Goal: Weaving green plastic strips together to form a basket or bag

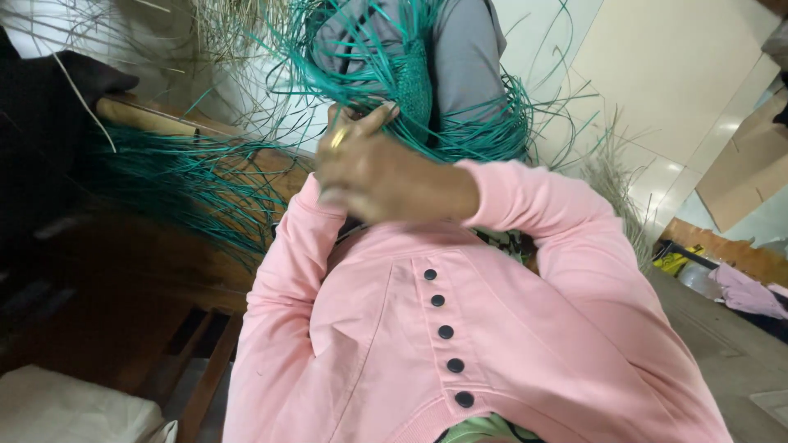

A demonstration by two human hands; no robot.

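Note:
A teal woven piece [415,82] with many loose teal strands [180,184] fanning out rests against a grey rounded form [468,49]. My right hand [377,172], with a ring on one finger and a pink sleeve behind it, pinches teal strands at the lower edge of the weave. My left sleeve [291,238] rises to the same spot, but my left hand is almost wholly hidden under the right one. My pink buttoned top [443,328] fills the lower middle of the view.
A dark wooden bench [164,279] stands at the left, with a white cloth [66,406] below it. Pale straw strands [238,25] hang at the top. Light floor tiles [657,98], a yellow object [677,261] and pink fabric [747,291] lie at the right.

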